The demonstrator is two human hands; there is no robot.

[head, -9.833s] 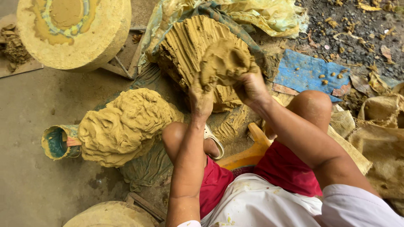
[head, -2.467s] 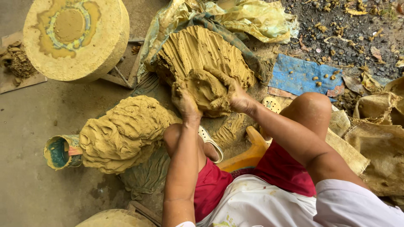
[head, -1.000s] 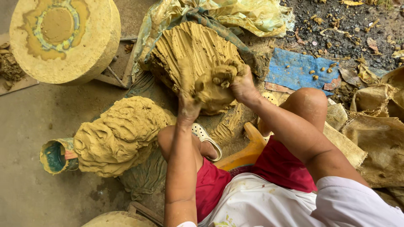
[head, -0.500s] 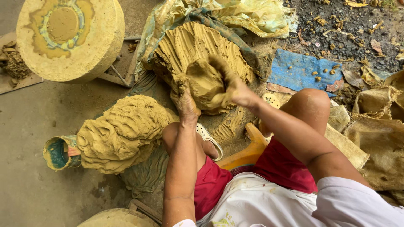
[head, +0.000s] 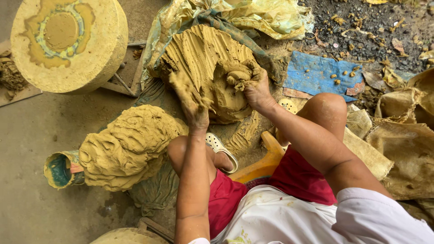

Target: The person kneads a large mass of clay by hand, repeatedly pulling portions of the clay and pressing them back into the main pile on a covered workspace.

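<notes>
A big mound of wet ochre clay (head: 199, 49), scored with finger grooves, lies on plastic sheeting in front of me. Against its near side rests a torn-off lump of clay (head: 230, 97). My left hand (head: 193, 106), coated in clay, presses its fingers on the left side of the lump, low on the mound. My right hand (head: 253, 88) grips the lump's upper right edge, fingers dug into it. A second heap of kneaded clay (head: 129, 144) sits to the left of my left knee.
A round clay-smeared wheel (head: 68, 43) stands at the top left. A small clay-coated pot (head: 58, 169) lies beside the second heap. A blue sheet (head: 323, 74) and burlap sacks (head: 407, 144) lie right. I sit on a yellow stool (head: 262, 165).
The lump I held up against the mound half a second ago has come down onto its near side. My left hand slid left and my right hand moved to the lump's top edge.
</notes>
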